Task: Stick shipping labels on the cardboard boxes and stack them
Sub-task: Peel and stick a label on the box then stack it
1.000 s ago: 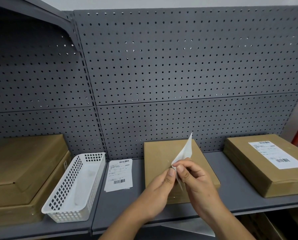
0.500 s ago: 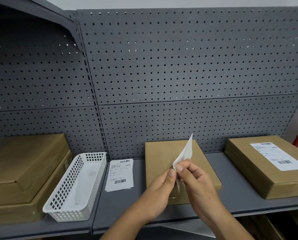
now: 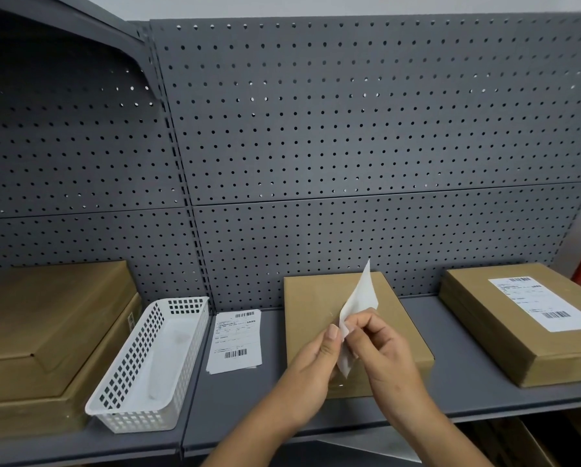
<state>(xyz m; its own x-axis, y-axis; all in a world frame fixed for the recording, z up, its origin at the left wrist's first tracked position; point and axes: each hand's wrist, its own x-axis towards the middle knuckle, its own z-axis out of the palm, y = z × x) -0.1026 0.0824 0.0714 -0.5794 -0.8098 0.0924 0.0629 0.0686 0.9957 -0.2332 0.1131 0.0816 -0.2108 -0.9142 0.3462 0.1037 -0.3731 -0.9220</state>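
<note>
Left hand [image 3: 311, 364]: thumb and fingers pinch the lower edge of the white paper shipping label [image 3: 359, 303].
Label: on edge, long axis rising away, over the plain flat brown cardboard box [image 3: 311, 306] just below both hands.
Right hand [image 3: 385, 353]: pinches the same edge; neither hand is nearer.

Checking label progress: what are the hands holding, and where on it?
The left hand and right hand pinch the white label sheet midway along one edge.
</note>
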